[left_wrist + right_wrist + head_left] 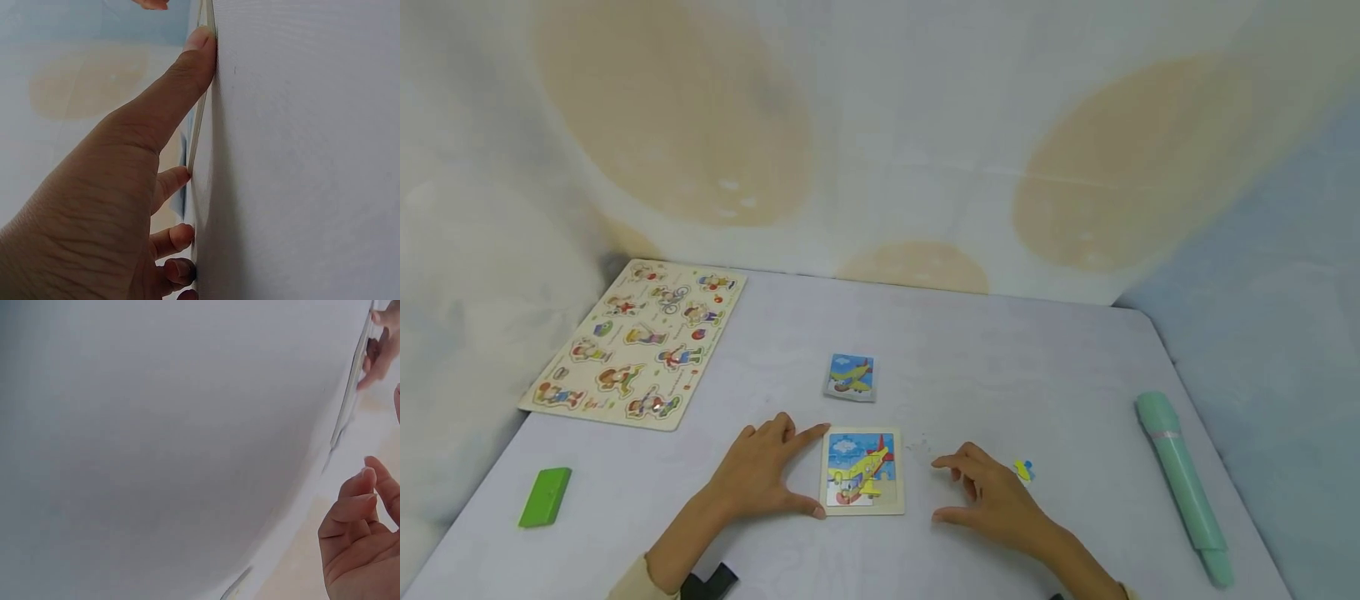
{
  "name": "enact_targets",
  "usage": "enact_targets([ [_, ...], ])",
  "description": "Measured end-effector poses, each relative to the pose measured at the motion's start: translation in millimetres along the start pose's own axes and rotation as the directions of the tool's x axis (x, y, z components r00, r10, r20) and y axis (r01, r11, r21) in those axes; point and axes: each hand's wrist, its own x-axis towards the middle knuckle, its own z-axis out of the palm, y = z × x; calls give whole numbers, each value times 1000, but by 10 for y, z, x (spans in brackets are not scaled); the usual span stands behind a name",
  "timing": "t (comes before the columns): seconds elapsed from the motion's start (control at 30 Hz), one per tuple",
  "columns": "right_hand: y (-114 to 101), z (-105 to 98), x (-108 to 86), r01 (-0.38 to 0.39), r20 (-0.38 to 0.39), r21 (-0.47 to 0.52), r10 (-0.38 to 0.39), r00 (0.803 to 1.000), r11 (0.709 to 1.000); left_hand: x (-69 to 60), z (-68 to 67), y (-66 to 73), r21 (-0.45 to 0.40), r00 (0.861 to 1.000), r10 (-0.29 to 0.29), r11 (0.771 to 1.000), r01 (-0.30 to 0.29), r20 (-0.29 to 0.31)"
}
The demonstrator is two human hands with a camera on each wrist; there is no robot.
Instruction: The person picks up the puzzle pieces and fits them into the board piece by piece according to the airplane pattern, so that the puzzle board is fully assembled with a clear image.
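Note:
My left hand (758,467) rests at the left side of a small jigsaw puzzle board (900,475). Its index finger touches the upper left corner and its thumb the lower left one; the left wrist view shows the thumb (199,47) against the board's thin edge. An airplane picture (859,471) fills most of the board, with a bare patch at lower right. To the right of the board hovers my right hand (992,504), thumb and fingers apart and nothing between them. Beside it lie loose yellow and blue jigsaw pieces (1023,471).
Behind the board lies a small airplane picture card (851,378). A large figure puzzle board (636,342) covers the back left. At the left is a green block (546,497); along the right edge lies a mint-green tube-shaped object (1183,487). A black object (711,582) sits near the left wrist.

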Motion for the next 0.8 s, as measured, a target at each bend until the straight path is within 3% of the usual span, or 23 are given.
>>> enact_targets([
  [0.23, 175, -192, -191, 52, -103, -7, -53, 993, 999, -1, 18, -11, 1, 1000, -4, 1000, 4, 1],
  [0.8, 465, -452, -392, 2, -222, -73, -18, 975, 997, -10, -14, 15, -3, 1000, -5, 1000, 5, -5],
])
